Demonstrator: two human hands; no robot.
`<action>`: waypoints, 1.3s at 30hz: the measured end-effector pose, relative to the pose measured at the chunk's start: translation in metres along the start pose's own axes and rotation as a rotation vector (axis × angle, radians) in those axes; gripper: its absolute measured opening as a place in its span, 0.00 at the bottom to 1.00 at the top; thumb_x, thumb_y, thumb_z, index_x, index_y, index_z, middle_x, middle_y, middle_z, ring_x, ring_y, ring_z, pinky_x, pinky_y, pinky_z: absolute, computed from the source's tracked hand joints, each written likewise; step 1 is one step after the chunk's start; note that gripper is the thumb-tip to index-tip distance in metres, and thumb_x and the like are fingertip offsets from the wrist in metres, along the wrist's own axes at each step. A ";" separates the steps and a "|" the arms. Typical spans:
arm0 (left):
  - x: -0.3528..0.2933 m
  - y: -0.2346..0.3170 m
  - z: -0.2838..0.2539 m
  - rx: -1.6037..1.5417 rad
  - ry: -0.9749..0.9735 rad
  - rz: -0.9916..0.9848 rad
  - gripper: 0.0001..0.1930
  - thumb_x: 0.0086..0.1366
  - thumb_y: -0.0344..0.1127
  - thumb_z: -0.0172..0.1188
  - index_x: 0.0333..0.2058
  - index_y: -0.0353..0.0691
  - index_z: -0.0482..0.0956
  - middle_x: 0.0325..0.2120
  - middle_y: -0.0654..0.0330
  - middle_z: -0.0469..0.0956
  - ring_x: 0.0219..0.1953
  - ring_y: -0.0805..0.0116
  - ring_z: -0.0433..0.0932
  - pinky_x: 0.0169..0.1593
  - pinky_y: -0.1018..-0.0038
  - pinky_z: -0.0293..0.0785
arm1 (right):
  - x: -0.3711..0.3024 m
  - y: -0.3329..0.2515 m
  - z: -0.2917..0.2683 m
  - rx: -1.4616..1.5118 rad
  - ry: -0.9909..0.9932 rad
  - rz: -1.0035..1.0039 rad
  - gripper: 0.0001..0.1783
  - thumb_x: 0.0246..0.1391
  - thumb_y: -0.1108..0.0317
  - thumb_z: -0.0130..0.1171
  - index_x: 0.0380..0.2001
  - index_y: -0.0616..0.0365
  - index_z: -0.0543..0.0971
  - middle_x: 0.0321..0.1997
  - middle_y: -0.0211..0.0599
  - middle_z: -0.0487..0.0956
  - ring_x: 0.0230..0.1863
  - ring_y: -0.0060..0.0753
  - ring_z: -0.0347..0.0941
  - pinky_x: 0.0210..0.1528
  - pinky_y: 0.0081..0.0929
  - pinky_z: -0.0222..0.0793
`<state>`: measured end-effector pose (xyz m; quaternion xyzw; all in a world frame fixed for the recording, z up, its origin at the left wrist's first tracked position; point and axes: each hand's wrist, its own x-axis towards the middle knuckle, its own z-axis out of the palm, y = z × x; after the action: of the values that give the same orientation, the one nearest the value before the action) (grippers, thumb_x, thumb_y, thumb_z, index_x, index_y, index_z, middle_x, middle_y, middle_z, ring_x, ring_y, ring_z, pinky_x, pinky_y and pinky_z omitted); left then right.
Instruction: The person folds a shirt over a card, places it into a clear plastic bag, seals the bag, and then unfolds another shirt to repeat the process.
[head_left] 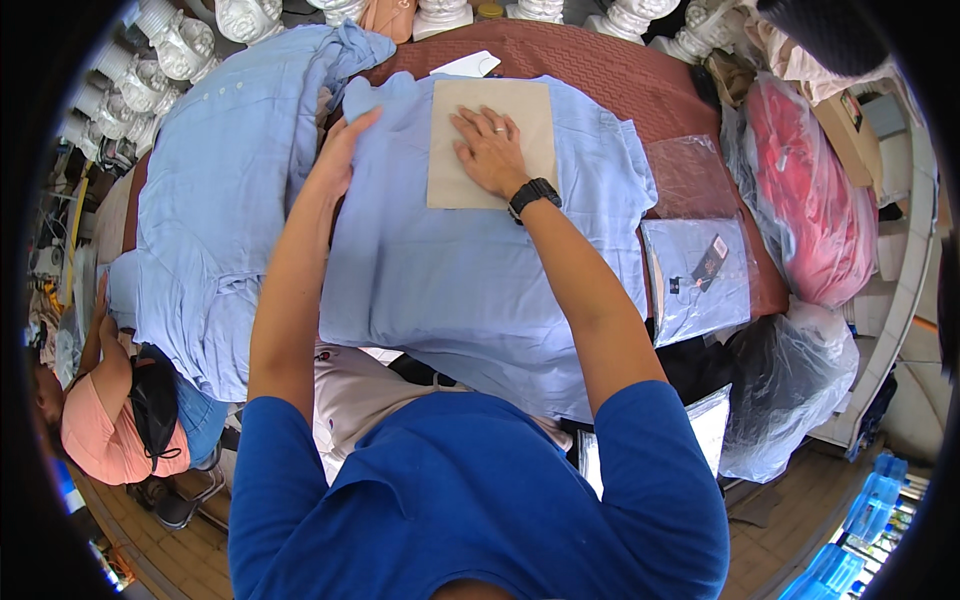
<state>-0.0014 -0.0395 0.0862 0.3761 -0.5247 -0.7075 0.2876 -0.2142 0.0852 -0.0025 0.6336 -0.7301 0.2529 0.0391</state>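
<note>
A light blue shirt [430, 265] is spread on the table in front of me, its lower part hanging over the near edge. A beige rectangular board [445, 150] lies on its upper middle. My right hand [490, 150] rests flat on this board, fingers spread, with a ring and a black wristwatch [533, 197]. At the shirt's left edge is my left hand [345, 150], thumb stretched out along the cloth and apart from the fingers, which are partly hidden. Just beyond the board is a white card piece [468, 65].
Another light blue shirt [215, 170] lies at left. A folded shirt in clear plastic [698, 275] sits at right, near a red bagged bundle [805, 190]. White balusters [180, 45] line the far side. A person in a peach top [115, 420] is at far left.
</note>
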 end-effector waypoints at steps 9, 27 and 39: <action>0.013 -0.045 0.121 0.580 -0.190 0.653 0.22 0.67 0.46 0.59 0.49 0.33 0.74 0.42 0.55 0.79 0.42 0.62 0.79 0.49 0.68 0.73 | 0.012 0.050 0.008 0.727 -0.121 0.152 0.29 0.61 0.58 0.51 0.64 0.52 0.66 0.68 0.41 0.65 0.70 0.41 0.57 0.72 0.40 0.48; 0.003 -0.063 0.035 0.933 -0.104 0.697 0.09 0.58 0.26 0.62 0.39 0.37 0.77 0.40 0.52 0.74 0.45 0.52 0.74 0.49 0.60 0.72 | 0.007 0.060 0.000 0.760 0.001 0.058 0.33 0.58 0.66 0.60 0.65 0.59 0.63 0.66 0.38 0.67 0.65 0.34 0.62 0.67 0.31 0.57; -0.014 -0.076 0.058 1.135 -0.227 0.952 0.18 0.61 0.30 0.61 0.51 0.37 0.74 0.52 0.56 0.71 0.56 0.53 0.67 0.59 0.61 0.64 | 0.007 0.057 0.004 0.900 -0.051 0.081 0.27 0.60 0.66 0.57 0.61 0.62 0.67 0.63 0.39 0.69 0.62 0.34 0.64 0.65 0.31 0.59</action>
<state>-0.0432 0.0241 0.0259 0.1235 -0.9415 -0.1617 0.2686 -0.2686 0.0808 -0.0214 0.5644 -0.5724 0.5309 -0.2684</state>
